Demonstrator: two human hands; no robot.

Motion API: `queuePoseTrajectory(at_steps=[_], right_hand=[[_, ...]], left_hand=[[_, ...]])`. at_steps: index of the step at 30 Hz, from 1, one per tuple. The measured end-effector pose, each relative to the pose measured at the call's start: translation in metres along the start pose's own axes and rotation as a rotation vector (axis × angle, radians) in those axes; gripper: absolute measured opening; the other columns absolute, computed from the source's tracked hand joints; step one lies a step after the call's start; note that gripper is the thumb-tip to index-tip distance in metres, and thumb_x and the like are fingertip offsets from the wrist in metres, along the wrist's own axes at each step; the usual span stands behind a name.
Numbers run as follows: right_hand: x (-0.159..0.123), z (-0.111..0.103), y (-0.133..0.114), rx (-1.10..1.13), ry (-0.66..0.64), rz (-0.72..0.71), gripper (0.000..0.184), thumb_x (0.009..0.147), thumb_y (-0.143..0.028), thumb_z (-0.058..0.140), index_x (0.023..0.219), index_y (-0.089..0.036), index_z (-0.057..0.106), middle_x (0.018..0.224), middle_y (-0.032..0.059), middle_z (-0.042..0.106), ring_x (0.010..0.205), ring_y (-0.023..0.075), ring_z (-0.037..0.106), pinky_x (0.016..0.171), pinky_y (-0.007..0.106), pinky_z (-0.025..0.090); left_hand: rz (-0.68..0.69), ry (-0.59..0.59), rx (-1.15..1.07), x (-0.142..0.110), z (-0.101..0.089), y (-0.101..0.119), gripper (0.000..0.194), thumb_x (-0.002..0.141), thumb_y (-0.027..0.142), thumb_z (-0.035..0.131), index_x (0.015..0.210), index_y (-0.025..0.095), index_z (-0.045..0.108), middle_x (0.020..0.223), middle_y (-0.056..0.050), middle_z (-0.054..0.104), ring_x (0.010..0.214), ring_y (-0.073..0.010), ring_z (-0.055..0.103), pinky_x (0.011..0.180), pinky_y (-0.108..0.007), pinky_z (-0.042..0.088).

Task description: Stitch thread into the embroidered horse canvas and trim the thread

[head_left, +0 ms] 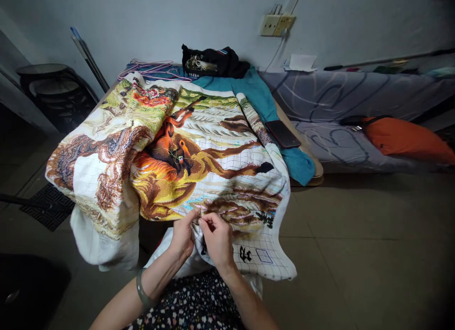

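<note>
Our floral dress [192,306] sat nearest; both hands, left hand [183,235] and right hand [217,240], pinched the embroidery cloth [199,154] edge mid-stitch, each grip narrow; next needed steady pulling, we reckoned.

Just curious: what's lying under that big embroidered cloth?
Under the embroidered cloth a teal cloth shows at the far side, with a dark phone on it. The table beneath is almost wholly covered.

Left hand [183,235] and right hand [217,239] pinched together at near edge of large colourful cross-stitch cloth [199,150] draped over worktop [314,166], black phone [283,133] alongside.
</note>
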State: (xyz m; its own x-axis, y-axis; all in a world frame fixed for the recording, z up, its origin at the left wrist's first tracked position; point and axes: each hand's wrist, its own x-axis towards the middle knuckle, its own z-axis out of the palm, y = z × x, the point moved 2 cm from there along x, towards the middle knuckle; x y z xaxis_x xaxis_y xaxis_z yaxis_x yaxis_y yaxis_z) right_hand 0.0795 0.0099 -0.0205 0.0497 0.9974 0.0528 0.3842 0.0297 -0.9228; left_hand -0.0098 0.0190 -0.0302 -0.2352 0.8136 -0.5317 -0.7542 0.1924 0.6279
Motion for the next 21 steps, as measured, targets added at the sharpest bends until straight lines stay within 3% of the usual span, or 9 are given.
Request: queuePoseTrajectory(at_steps=[13,21], right_hand=[[-0.0002,-0.0012,-0.0007,-0.101,0.035,-0.120,0.015,0.081,-0.020,0.052,0.071,-0.019,0.062,0.068,0.0026,0.065,0.064,0.0157,0.058,0.062,0.026,0.043],[0.0001,0.0024,0.0027,-0.026,0.089,-0.053,0.011,0.079,-0.021,0.058,0.070,-0.018,0.063,0.067,0.0019,0.066,0.061,0.0158,0.059,0.062,0.026,0.045]], left_hand=[[0.003,0.028,0.000,0.0013,0.0011,0.0007,0.022,0.052,0.016,0.075,0.072,0.011,0.066,0.069,-0.002,0.067,0.067,-0.0130,0.060,0.080,-0.029,0.045],[0.003,0.026,-0.022,0.0003,0.0013,0.0006,0.022,0.054,0.016,0.075,0.073,0.011,0.067,0.070,-0.002,0.067,0.067,-0.0131,0.060,0.074,-0.027,0.045]])
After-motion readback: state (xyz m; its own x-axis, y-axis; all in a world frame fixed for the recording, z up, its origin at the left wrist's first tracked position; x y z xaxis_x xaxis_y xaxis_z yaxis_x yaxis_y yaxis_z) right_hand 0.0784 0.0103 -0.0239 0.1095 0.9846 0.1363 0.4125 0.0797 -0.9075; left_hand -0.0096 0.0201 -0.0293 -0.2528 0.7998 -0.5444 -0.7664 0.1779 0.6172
